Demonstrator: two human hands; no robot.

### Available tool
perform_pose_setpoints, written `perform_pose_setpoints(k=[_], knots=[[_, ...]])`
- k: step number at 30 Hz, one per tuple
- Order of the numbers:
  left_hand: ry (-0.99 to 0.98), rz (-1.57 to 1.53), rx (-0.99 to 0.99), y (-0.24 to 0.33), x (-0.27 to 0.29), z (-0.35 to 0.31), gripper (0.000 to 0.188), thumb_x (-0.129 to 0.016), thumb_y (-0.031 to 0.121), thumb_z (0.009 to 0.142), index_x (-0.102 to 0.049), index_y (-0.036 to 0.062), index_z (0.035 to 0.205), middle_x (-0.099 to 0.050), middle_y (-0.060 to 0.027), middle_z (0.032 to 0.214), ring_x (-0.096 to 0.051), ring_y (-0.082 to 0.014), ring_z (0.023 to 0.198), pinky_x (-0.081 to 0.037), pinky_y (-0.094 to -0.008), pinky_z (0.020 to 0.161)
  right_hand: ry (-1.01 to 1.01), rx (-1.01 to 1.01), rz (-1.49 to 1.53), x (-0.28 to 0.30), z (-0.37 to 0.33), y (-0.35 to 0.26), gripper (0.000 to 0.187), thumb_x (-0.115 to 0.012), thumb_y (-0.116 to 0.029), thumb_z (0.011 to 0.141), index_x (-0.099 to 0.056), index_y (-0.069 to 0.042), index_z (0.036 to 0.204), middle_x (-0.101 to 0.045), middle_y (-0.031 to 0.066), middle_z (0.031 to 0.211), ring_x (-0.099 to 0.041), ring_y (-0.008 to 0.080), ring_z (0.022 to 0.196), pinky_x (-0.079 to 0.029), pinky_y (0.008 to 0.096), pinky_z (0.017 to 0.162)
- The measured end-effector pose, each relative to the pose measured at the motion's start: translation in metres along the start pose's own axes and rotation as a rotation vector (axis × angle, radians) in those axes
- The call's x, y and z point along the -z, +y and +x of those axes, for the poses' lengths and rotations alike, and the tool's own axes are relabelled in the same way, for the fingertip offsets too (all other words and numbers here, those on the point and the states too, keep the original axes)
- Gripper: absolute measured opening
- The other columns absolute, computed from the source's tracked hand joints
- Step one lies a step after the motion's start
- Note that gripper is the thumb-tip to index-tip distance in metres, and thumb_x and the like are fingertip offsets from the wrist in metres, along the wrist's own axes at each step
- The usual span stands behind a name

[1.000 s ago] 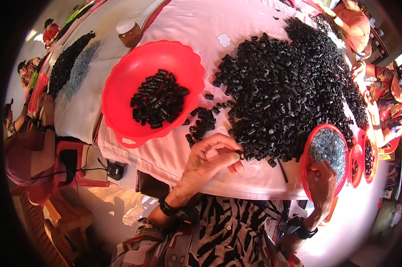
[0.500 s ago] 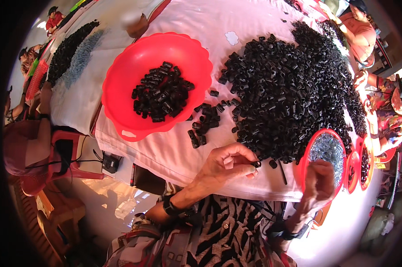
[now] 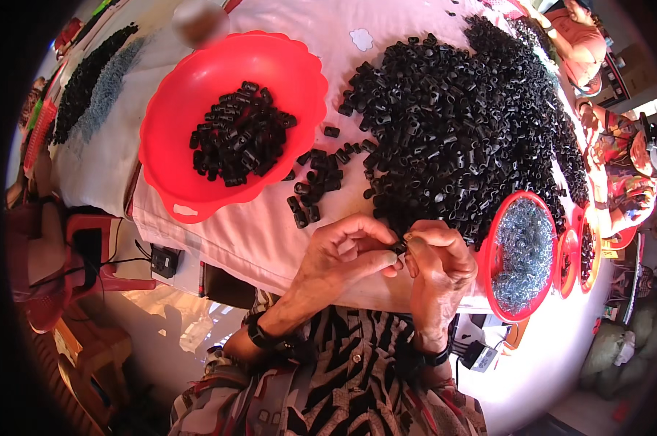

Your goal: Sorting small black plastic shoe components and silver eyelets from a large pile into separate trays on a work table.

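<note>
Before me, at the cloth's near edge, both hands meet over a small black plastic piece point(image 3: 398, 248). My left hand point(image 3: 335, 258) pinches it between thumb and fingertips. The fingertips of my right hand point(image 3: 439, 270) are pressed together against the piece's right side; whatever they hold is too small to make out. A large heap of similar short, hollow black pieces point(image 3: 452, 131) lies just beyond the hands. To the right, a red basin point(image 3: 514, 317) holds small clear bluish pieces point(image 3: 523, 251).
A scalloped red tray point(image 3: 197, 65) with black pieces stands at left, beside a few loose ones point(image 3: 319, 178). Smaller red bowls point(image 3: 567, 280) sit at far right. Other people work along the right side, including one in a patterned top point(image 3: 619, 156). A red chair point(image 3: 81, 254) is at left.
My right hand has left the basin of clear pieces and moved left to meet my left hand at the black piece. The view has shifted slightly.
</note>
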State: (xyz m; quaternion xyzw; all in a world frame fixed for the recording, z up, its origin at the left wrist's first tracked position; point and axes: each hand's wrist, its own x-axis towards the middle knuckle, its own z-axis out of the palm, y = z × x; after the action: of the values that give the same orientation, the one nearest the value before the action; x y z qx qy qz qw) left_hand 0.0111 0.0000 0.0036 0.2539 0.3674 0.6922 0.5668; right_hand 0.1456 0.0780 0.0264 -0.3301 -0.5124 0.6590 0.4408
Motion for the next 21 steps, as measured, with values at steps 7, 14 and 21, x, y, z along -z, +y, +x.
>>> perform_pose_setpoints(k=[7, 14, 21], knots=[[0.004, -0.007, -0.033, -0.001, 0.001, 0.000, 0.016, -0.063, -0.007, 0.091, -0.060, -0.0050, 0.107, -0.065, -0.0099, 0.104, -0.068, -0.0168, 0.092, -0.058, -0.0296, 0.082, -0.023, 0.145, -0.133, -0.006, -0.007, 0.002, 0.014, -0.066, 0.011, 0.082, -0.065, 0.001, 0.092, -0.066, 0.0116, 0.101, -0.065, 0.0133, 0.083, -0.055, 0.0238, 0.072], [0.023, 0.104, -0.172, -0.003, 0.003, -0.006, 0.020, -0.061, -0.012, 0.089, -0.060, -0.0052, 0.108, -0.062, -0.0094, 0.106, -0.063, -0.0152, 0.099, -0.056, -0.0298, 0.087, -0.155, 0.393, -0.505, 0.000, 0.001, -0.001, 0.017, -0.070, 0.009, 0.076, -0.064, -0.001, 0.089, -0.068, 0.0134, 0.092, -0.067, 0.0187, 0.074, -0.054, 0.0278, 0.066], [0.007, 0.137, -0.162, -0.001, 0.003, -0.009, 0.021, -0.062, -0.013, 0.088, -0.059, -0.0065, 0.107, -0.061, -0.0096, 0.103, -0.063, -0.0153, 0.095, -0.055, -0.0300, 0.085, -0.157, 0.445, -0.574, 0.003, 0.002, 0.002, 0.020, -0.070, 0.009, 0.072, -0.063, -0.002, 0.088, -0.068, 0.0123, 0.086, -0.066, 0.0204, 0.070, -0.052, 0.0290, 0.062]])
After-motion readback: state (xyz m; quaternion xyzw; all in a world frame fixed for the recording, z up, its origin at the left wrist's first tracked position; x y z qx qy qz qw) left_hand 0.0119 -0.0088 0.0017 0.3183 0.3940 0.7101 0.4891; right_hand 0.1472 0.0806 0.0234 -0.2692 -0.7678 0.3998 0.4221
